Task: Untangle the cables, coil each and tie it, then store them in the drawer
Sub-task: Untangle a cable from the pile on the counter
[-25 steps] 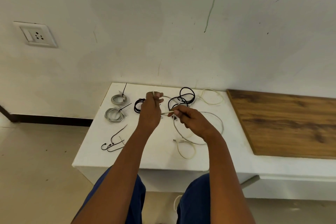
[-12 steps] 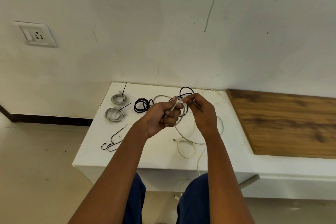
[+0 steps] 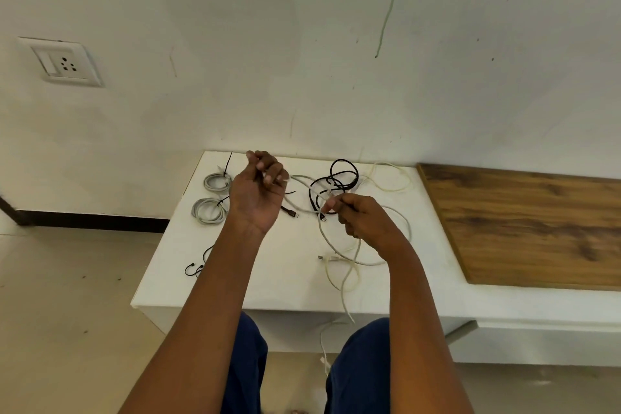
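The left hand [image 3: 257,193] is up over the bench [image 3: 268,282], fingers curled tight on one end of a grey cable [image 3: 304,183]. The right hand [image 3: 364,220] pinches the same cable, which hangs down past the front edge. Between the hands, near the back edge, a black cable [image 3: 342,175] lies in a tangle with white cables [image 3: 391,178]. Two tied coils [image 3: 210,210] sit by the back left corner. A wood board [image 3: 531,225] lies at the right end.

White wall [image 3: 302,44], wall socket [image 3: 60,60], white table [image 3: 285,279], wooden board [image 3: 537,228]
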Available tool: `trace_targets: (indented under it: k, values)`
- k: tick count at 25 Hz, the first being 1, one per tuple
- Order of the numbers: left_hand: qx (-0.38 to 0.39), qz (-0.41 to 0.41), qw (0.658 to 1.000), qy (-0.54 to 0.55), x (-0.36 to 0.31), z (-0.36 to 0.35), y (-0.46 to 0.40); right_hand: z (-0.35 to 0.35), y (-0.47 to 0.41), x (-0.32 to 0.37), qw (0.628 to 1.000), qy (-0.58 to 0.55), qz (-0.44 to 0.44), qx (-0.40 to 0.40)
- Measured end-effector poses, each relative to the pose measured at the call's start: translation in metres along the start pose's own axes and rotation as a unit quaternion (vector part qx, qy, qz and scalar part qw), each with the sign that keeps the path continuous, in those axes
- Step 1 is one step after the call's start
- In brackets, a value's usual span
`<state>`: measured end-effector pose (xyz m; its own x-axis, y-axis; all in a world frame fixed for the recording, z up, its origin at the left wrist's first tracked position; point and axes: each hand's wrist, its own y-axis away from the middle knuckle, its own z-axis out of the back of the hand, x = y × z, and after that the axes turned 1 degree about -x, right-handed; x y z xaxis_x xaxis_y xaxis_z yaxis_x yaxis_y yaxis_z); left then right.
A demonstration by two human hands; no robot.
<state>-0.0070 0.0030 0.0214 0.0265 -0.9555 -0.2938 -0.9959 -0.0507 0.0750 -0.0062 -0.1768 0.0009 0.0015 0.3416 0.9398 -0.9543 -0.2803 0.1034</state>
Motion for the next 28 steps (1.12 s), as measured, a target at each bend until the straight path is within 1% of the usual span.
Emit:
trace_targets:
  k: [4, 7, 10, 12, 13, 15, 19, 22, 23, 24, 25, 27, 28]
  values:
    - [-0.100, -0.105, 0.987, -0.072, 0.010, 0.000, -0.001, -0.005, 0.002, 0.007, 0.996, 0.037, -0.048, 0.057]
    - [-0.164, -0.170, 0.961, -0.143, 0.016, 0.002, -0.003, -0.009, 0.005, 0.011, 0.992, 0.051, -0.070, 0.090]
    - [-0.174, -0.239, 0.919, -0.261, 0.021, 0.005, -0.002, -0.011, 0.006, 0.015, 0.985, 0.079, -0.072, 0.134]
    - [-0.172, -0.260, 0.891, -0.330, 0.024, 0.010, -0.002, -0.011, 0.006, 0.015, 0.978, 0.108, -0.070, 0.166]
    - [-0.171, -0.261, 0.876, -0.368, 0.025, 0.012, -0.002, -0.012, 0.005, 0.015, 0.977, 0.115, -0.063, 0.167]
    - [-0.158, -0.244, 0.845, -0.449, 0.026, 0.017, -0.003, -0.011, 0.005, 0.015, 0.982, 0.125, -0.028, 0.137]
    - [-0.068, -0.165, 0.798, -0.575, 0.030, 0.021, 0.000, -0.008, 0.001, 0.014, 0.983, 0.159, 0.089, 0.032]
    - [-0.005, -0.090, 0.738, -0.669, 0.035, 0.024, 0.006, -0.007, 0.001, 0.013, 0.984, 0.119, 0.128, -0.035]
    - [0.012, -0.068, 0.725, -0.685, 0.037, 0.024, 0.007, -0.008, 0.001, 0.014, 0.984, 0.109, 0.135, -0.048]
    - [0.022, -0.043, 0.721, -0.691, 0.039, 0.024, 0.008, -0.009, 0.002, 0.015, 0.982, 0.108, 0.143, -0.063]
    - [0.028, -0.012, 0.730, -0.683, 0.040, 0.023, 0.009, -0.009, 0.002, 0.015, 0.979, 0.114, 0.151, -0.080]
    - [0.040, 0.064, 0.773, -0.630, 0.041, 0.018, 0.010, -0.006, 0.001, 0.015, 0.974, 0.118, 0.158, -0.115]
    - [0.051, 0.102, 0.797, -0.593, 0.040, 0.016, 0.010, -0.004, 0.001, 0.014, 0.975, 0.102, 0.152, -0.126]
